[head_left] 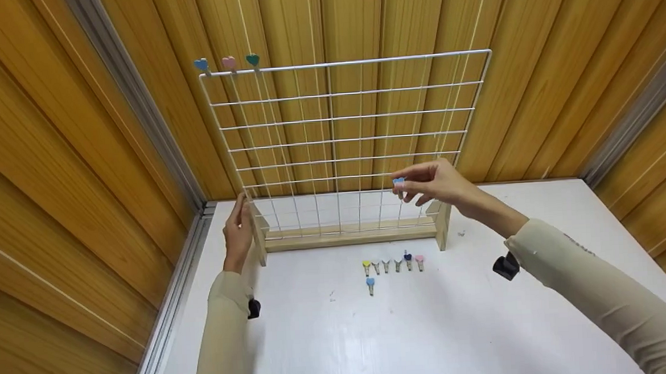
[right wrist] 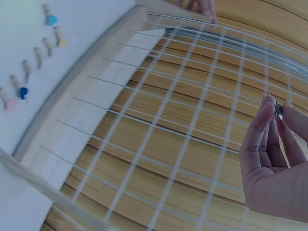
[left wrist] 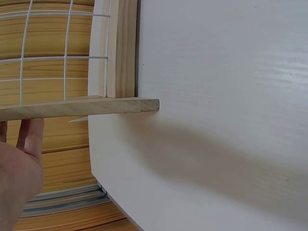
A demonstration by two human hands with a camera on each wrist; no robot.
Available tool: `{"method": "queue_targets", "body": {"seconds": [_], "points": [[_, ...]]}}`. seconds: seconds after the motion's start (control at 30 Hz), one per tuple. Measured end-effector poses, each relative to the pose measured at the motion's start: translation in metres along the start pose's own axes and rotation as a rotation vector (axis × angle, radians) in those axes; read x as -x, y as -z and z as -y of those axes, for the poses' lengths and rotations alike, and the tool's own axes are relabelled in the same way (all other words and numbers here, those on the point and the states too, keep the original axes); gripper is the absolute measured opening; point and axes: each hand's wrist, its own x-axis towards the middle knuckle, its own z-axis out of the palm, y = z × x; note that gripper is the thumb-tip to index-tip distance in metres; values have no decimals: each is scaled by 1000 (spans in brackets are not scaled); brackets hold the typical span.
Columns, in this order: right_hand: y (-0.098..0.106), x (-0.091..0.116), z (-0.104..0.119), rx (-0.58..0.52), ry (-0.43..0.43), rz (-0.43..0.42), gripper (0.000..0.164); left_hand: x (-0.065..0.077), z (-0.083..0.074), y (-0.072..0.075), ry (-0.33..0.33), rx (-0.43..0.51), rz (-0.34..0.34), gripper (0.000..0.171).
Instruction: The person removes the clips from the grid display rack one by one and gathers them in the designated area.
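Between thumb and fingertips, my right hand (head_left: pixel 438 184) pinches a small wooden peg with a blue heart (head_left: pixel 399 181), in front of the lower right of a white wire grid rack (head_left: pixel 332 118). The peg looks small and dark in the right wrist view, mostly covered by the fingers. My left hand (head_left: pixel 238 232) holds the rack's left wooden upright (left wrist: pixel 72 107) from its outer side; its thumb is hard to make out. Clipped along the top wire at the left are a blue heart peg (head_left: pixel 201 65), a pink heart peg (head_left: pixel 229 63) and a green heart peg (head_left: pixel 253 60).
On the white table (head_left: pixel 318 336) before the rack lies a row of several pegs, from a yellow heart peg (head_left: pixel 367 266) to a pink heart peg (head_left: pixel 420 261). A light-blue heart peg (head_left: pixel 370 285) lies nearer. Wood-look panels (head_left: pixel 352 15) stand behind and at both sides.
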Motion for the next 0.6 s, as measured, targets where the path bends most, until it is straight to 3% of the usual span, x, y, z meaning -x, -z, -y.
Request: {"method": "queue_targets", "body": {"seconds": [0.27, 0.6], "points": [[-14, 3, -43, 85, -69, 72, 36, -2, 1, -3, 5, -13, -15, 54], [-51, 5, -101, 71, -85, 149, 32, -3, 1, 2, 36, -24, -11, 53]]}}
